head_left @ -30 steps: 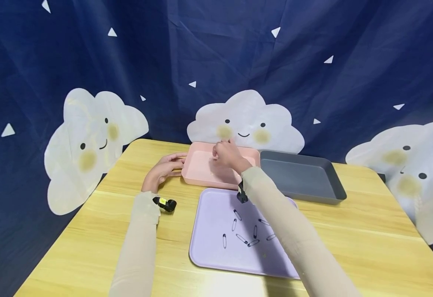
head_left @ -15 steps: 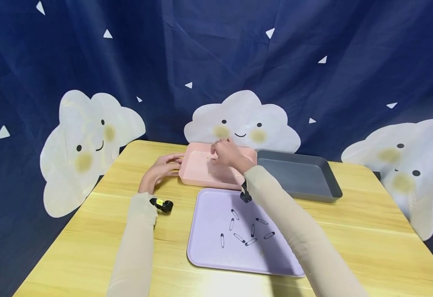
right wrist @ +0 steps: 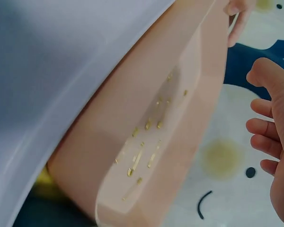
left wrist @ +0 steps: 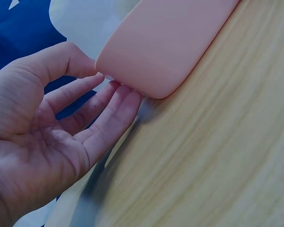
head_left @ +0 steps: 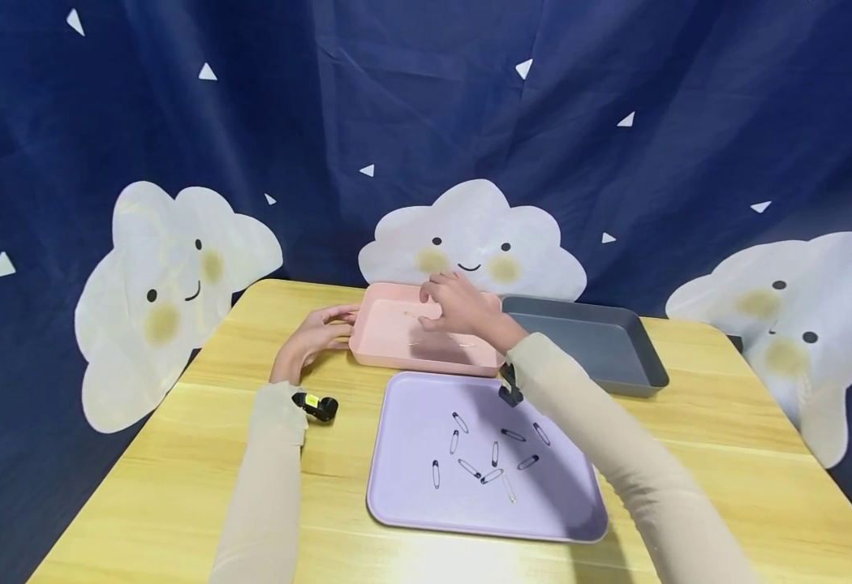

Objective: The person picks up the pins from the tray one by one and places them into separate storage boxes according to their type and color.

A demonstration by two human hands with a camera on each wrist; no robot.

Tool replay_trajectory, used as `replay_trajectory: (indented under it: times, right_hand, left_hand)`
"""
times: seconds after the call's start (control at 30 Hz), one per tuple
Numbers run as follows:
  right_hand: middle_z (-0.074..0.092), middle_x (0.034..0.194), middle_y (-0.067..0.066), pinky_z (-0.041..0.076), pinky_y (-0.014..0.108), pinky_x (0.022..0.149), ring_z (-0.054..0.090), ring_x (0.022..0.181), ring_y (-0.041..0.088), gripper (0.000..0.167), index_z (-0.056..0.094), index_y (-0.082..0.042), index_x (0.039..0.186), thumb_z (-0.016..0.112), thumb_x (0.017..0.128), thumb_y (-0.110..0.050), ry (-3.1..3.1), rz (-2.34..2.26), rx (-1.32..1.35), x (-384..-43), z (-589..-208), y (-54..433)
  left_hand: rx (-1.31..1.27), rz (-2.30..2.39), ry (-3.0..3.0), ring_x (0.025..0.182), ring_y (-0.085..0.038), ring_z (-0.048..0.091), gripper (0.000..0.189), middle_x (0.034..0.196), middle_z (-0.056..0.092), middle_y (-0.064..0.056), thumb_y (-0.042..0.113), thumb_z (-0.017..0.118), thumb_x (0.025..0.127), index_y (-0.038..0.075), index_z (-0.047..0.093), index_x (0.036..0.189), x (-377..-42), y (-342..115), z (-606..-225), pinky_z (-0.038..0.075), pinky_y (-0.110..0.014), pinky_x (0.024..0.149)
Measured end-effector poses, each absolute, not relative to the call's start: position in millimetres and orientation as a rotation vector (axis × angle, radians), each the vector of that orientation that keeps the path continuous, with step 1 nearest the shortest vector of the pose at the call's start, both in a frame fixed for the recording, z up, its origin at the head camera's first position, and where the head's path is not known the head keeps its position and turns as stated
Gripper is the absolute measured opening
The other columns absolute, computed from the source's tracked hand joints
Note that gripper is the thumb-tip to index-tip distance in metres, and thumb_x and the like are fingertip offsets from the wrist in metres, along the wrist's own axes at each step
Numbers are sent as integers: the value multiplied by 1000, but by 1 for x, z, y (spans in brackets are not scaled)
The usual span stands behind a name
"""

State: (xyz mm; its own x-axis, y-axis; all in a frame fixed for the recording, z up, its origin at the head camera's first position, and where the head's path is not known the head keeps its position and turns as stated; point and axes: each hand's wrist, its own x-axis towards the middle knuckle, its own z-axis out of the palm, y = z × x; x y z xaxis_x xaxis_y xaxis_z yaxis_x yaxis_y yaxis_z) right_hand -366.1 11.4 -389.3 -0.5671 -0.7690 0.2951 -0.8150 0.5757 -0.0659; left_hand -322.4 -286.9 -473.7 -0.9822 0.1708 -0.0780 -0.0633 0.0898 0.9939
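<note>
The right hand [head_left: 462, 307], thumb and fingers apart, hangs over the pink tray [head_left: 385, 328] of gold pins [right wrist: 160, 125]; the left hand [head_left: 318, 332], spread, touches its end (dark pins [head_left: 436, 474] lie on the purple tray [head_left: 407, 503]).

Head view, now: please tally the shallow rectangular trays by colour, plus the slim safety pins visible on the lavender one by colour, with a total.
Pink shallow rectangular tray: 1
Dark grey shallow rectangular tray: 1
Lavender shallow rectangular tray: 1
Black-headed slim safety pins: 9
Gold-toned slim safety pin: 1
Total visible: 13
</note>
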Motion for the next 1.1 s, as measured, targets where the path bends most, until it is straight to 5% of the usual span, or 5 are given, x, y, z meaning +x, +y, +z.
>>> replay_trajectory:
  times: [0.37,0.87,1.1]
  right_hand:
    - [59,97,6,39,37,82,46,88,24,46,64,-2,111,77,84,-36,-2422,430,1451,-321,-363,60]
    - [54,105,-7,36,30,80,40,90,11,56,59,-14,121,82,77,-42,-2501,481,1590,-260,-385,123]
    - [58,110,-7,40,31,86,42,97,9,55,61,-19,116,86,71,-37,-2504,432,1697,-239,-403,139]
  left_hand:
    - [18,1949,2186,107,-16,62,58,150,43,-27,-1,57,100,5,41,155,-323,-286,-474,59,-29,86]
    - [127,2013,2170,101,-14,65,59,128,57,-15,-2,57,96,-2,42,152,-323,-291,-473,60,-27,79]
    - [43,1961,2186,104,-12,63,56,143,48,-23,0,56,99,3,42,154,-325,-286,-474,59,-26,82]
